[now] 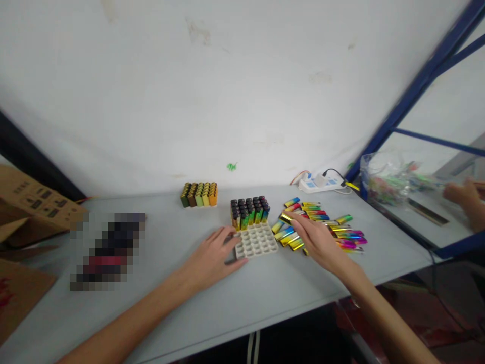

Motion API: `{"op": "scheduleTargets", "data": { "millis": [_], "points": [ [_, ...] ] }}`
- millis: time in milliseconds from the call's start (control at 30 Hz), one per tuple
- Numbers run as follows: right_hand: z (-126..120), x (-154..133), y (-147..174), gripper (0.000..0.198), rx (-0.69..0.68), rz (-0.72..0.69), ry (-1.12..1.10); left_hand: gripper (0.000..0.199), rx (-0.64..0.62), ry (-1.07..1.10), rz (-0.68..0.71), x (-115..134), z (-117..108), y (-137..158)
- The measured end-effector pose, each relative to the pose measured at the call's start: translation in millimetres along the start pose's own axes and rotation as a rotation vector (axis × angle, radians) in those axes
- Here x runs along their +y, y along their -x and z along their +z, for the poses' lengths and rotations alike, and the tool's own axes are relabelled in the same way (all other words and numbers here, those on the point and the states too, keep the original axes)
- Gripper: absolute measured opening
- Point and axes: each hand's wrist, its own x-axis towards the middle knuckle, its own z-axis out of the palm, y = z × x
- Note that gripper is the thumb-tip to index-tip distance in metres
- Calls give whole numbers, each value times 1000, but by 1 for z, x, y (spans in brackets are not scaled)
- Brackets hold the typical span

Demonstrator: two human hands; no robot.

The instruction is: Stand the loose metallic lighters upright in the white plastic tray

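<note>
My left hand (215, 258) grips the left side of a white tray (259, 241), its thumb at the near corner and its fingers beside the back rows. Dark-topped lighters (250, 210) stand upright in the far rows of this tray, while its near cells hold nothing. My right hand (314, 237) pinches a shiny gold lighter (287, 218) by its end, just right of the tray. Under and beyond that hand lie many loose metallic-coloured lighters (346, 228) in gold, blue, red, green and purple.
A block of upright lighters (199, 194) stands near the wall. A power strip (321, 182) with cables lies at the back right. Cardboard boxes (34, 197) and a blurred-out item (109, 250) are at left. Past the blue metal frame (401, 111), another person's hand (466, 199) shows near a plastic bag (394, 177).
</note>
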Motion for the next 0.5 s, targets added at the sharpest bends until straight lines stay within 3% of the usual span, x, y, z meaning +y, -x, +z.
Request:
{"op": "scheduleTargets", "data": {
  "millis": [133,267,500],
  "points": [
    [7,-27,-40,32,-30,-130,-144,34,0,15,-8,3,-2,0],
    [12,-30,-70,21,-58,-108,-283,36,-13,0,-15,5,-4,0],
    [9,-17,-79,24,-74,-104,-426,37,-39,-1,-20,5,-2,0]
  ]
}}
